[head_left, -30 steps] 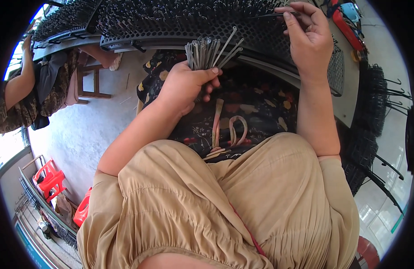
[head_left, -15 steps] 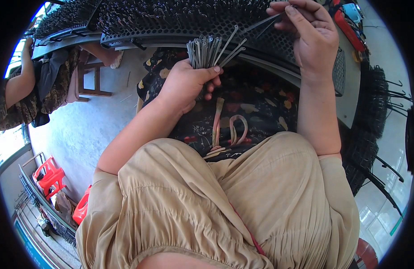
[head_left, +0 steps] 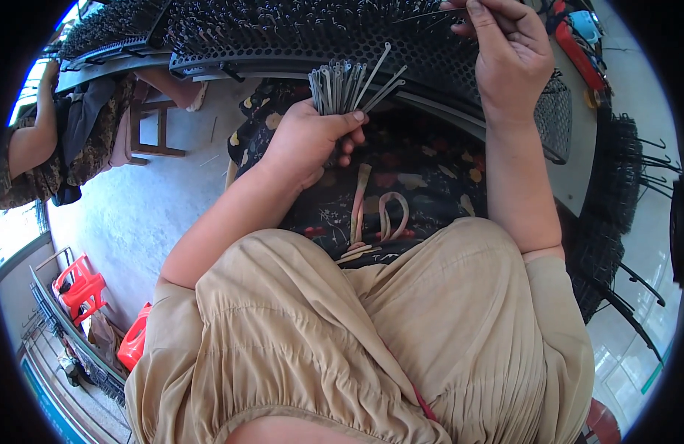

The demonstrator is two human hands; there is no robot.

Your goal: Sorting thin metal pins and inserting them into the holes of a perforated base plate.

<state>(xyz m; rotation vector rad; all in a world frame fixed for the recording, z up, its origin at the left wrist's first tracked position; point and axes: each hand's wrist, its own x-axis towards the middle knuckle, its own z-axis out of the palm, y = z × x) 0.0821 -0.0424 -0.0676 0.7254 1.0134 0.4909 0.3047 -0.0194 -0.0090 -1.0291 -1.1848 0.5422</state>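
Still grips grey strips in the left hand, but now tips a thin piece, pinched in the right hand, away from them over black hooks.

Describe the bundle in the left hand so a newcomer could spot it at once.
Find the long black perforated rack crossing the top. Just below it, the left hand holds the bundle. Its flat grey strips have holed tips, a few fanning rightward, unlike the thin black pieces crowding the rack.
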